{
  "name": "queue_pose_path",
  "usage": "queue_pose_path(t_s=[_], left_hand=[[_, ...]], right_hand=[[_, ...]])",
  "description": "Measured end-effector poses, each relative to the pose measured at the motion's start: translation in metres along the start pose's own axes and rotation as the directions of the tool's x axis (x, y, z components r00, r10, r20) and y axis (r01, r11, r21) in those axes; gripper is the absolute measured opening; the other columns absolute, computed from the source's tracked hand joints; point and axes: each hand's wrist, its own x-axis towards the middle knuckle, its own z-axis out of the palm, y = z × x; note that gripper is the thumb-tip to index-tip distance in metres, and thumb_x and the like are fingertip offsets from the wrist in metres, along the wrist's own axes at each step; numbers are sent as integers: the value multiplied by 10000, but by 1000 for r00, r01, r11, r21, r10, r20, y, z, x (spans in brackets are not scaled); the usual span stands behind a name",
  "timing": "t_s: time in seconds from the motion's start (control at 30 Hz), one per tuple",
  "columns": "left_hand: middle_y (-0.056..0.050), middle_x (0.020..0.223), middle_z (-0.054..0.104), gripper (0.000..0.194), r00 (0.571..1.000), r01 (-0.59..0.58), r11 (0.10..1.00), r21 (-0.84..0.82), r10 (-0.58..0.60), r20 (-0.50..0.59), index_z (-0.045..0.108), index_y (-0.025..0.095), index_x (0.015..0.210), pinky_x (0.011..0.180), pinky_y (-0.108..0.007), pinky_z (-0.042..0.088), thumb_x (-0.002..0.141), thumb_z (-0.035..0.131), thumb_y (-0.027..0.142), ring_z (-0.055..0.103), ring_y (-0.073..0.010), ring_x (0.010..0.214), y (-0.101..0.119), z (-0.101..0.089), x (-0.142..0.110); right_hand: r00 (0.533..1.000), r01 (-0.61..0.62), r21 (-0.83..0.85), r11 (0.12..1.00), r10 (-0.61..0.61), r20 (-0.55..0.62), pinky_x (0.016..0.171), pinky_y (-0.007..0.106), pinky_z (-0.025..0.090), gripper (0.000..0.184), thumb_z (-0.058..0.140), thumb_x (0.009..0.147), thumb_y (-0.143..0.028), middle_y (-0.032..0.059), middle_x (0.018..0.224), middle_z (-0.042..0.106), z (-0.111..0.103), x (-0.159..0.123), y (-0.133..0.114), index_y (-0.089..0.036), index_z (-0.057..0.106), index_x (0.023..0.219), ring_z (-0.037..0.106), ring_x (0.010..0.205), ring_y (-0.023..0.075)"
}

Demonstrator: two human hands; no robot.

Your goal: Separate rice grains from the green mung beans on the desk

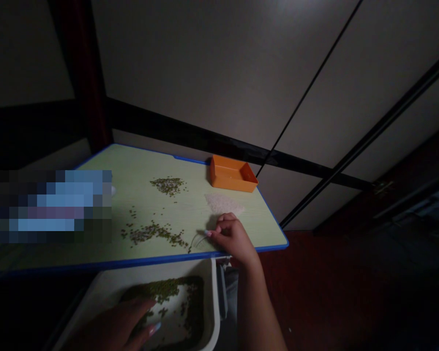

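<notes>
My right hand (232, 238) rests low over the table's near edge, thumb and fingers pinched on a thin curved strand (194, 239). The strand's far end bends down to the tabletop beside small green bits. Just beyond that hand lies a patch of tiny pale pinkish grains (223, 202). My left hand (126, 321) is down in a white basin (215, 297), thumb and forefinger apart with nothing visible between them; its other fingers are hidden. Around it in the basin lie many small green pieces (164, 288), too small to name.
The pale green table (131, 161) has a blue edge. On it are two scattered heaps of green and greyish bits, one farther back (168, 185) and one nearer (151, 233). An orange box (234, 176) stands at the back right. A pixelated bluish area covers the left. Cabinet panels rise behind.
</notes>
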Motion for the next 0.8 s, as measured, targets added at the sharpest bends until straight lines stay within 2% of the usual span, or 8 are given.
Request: queue_pose_path(t_s=[0.17, 0.33, 0.5, 0.8], left_hand=[[-46, 1241, 803, 504, 996, 56, 998, 19, -57, 62, 789, 341, 1180, 1031, -416, 595, 834, 558, 625, 756, -295, 1168, 11, -8, 5], [-37, 1299, 774, 521, 987, 89, 995, 53, -95, 132, 781, 331, 1208, 1071, -409, 568, 848, 516, 600, 725, -287, 1229, 23, -17, 6], [-33, 1283, 781, 507, 991, 78, 994, 77, -86, 105, 785, 348, 1195, 1056, -380, 574, 846, 519, 600, 735, -273, 1211, 22, -14, 4], [-69, 1244, 798, 528, 993, 70, 997, 43, -74, 90, 793, 304, 1189, 1020, -412, 603, 824, 535, 584, 753, -315, 1168, 21, -15, 5]], right_hand=[[1000, -10, -38, 999, 10, -3, 818, 313, 386, 358, 854, 828, -179, -7, 771, 600, 1, -1, -1, -199, 590, 587, 551, 883, 182], [997, -60, -61, 996, 56, -56, 847, 328, 402, 293, 846, 826, -167, 13, 815, 628, 1, 0, 2, -203, 629, 633, 564, 923, 199], [998, -53, -56, 997, 50, -43, 825, 322, 399, 311, 835, 836, -163, 11, 792, 617, 2, 3, 2, -202, 622, 612, 557, 901, 196], [1000, -21, -9, 1000, 21, 16, 814, 317, 386, 367, 855, 822, -170, -5, 757, 586, 2, 8, 0, -199, 590, 571, 539, 872, 185]])
